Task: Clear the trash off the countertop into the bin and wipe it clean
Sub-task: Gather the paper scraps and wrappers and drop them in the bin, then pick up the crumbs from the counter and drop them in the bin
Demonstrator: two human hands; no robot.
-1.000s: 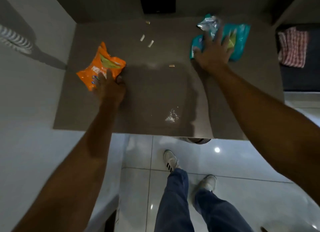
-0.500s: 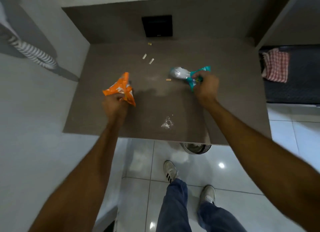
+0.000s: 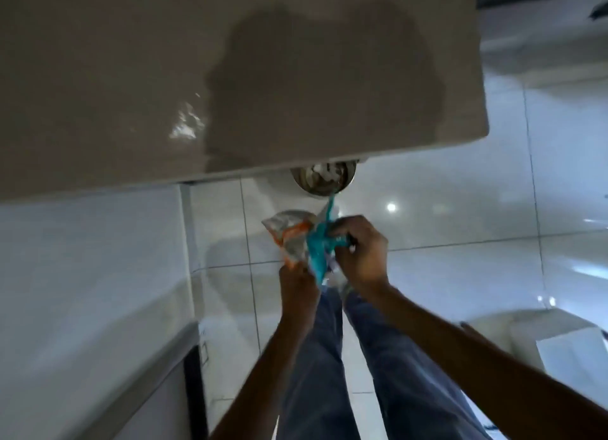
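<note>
We grip orange wrapper [image 3: 289, 242] in left hand [image 3: 297, 286], teal wrapper [image 3: 320, 249] in right hand [image 3: 360, 252]; bin [image 3: 324, 178] just ahead of fingertips, under countertop [image 3: 131, 77] edge.

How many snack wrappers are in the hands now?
2: an orange wrapper in the left hand, a teal wrapper in the right hand, pressed together. Others may be hidden.

Crumpled orange foil wrapper [image 3: 289, 242] in left hand [image 3: 297, 283], crumpled teal plastic wrapper [image 3: 318, 253] in right hand [image 3: 362, 250], near round metal bin [image 3: 324, 178].
</note>
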